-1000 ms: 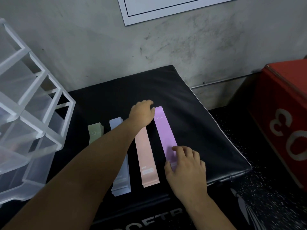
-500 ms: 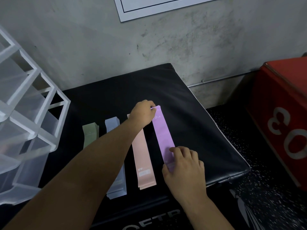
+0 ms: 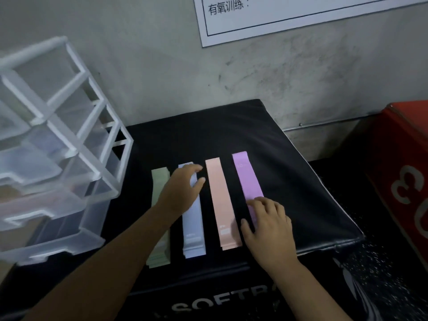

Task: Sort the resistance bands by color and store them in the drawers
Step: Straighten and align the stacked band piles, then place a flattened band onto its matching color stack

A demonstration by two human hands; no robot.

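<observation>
Four flat band stacks lie side by side on a black padded box (image 3: 289, 181): green (image 3: 158, 181), pale blue (image 3: 193, 228), peach (image 3: 220, 200) and purple (image 3: 246, 177). My left hand (image 3: 181, 188) hovers over the far end of the blue stack with fingers spread and relaxed, holding nothing. My right hand (image 3: 268, 225) rests on the near end of the purple bands, fingers bent down onto them and covering that end. A clear plastic drawer unit (image 3: 58, 158) stands at the left, with several drawers pulled partly out.
A red padded box (image 3: 403, 158) stands at the right beyond a gap of speckled black floor. A grey wall with a white printed sheet (image 3: 301, 15) rises behind. The black box's front edge lies just below the bands.
My left hand has let go of the purple bands' far end and moved left over the blue stack. My right hand stays on the purple bands' near end. The camera tilted up.
</observation>
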